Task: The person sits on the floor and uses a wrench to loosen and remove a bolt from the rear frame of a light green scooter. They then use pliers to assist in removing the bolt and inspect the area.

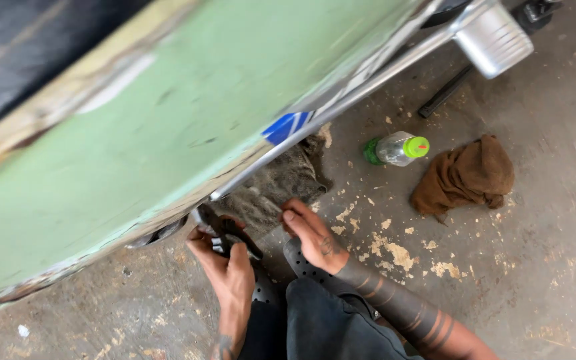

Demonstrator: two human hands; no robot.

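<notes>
Bare concrete floor (535, 267), grey, stained, flecked with pale chips of paint or filler, thickest just right of the hands. Above, filling the upper left, a pale green panel (168, 113), scuffed and rusty along its lower edge, with a blue patch (287, 127) near a thin metal trim rod (341, 107) running up to the right. At top right, a ribbed silver cylinder (493, 39) and a dark bar (445, 92) lying on the floor.

Left hand (225, 267) clamped round the dark handles of pliers (225, 233), jaws up at the panel's lower edge where the rod ends. Right hand (315, 237) loose, fingers half spread, fingertips on a grey rag (281, 180) lying under the panel; holding nothing. Dark banded sleeve on the right forearm, dark trousers below, perforated black shoes under the hands.

Farther right on the floor, well apart from the hands: a small clear bottle (395, 148) on its side with a green cap, and just beside it a crumpled brown cloth (465, 175).
</notes>
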